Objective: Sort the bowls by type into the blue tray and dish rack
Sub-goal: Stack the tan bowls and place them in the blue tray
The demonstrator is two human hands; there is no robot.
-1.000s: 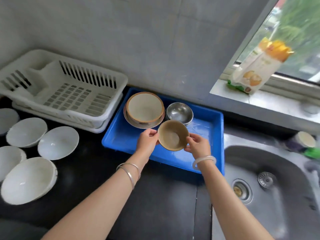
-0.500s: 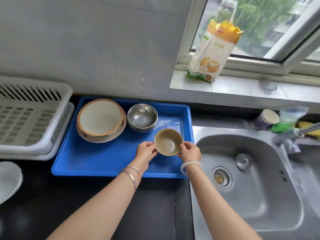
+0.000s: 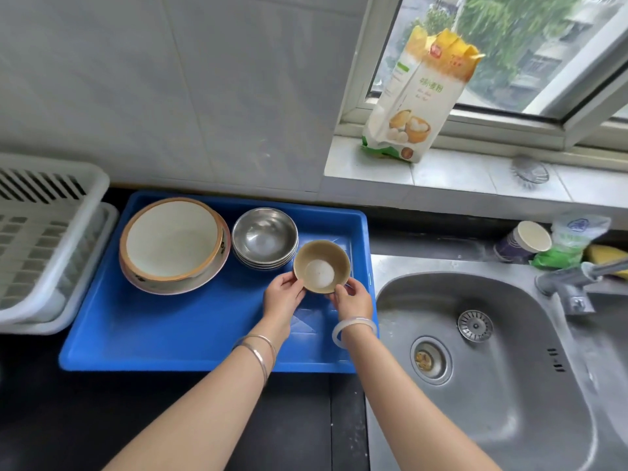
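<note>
A small brown bowl is held over the right part of the blue tray, just right of a stack of steel bowls. My left hand grips its near-left rim and my right hand its near-right rim. A stack of large cream bowls with brown rims sits in the tray's far left. The white dish rack stands left of the tray and looks empty in the part I can see.
A steel sink lies right of the tray, with a tap at its far right. A flour bag stands on the window sill. A paper cup and green sponge bag sit behind the sink. Black counter runs along the front.
The view has swung right, so the white bowls on the left counter have left the frame. Both hands have carried the brown bowl farther back, close to the steel bowls.
</note>
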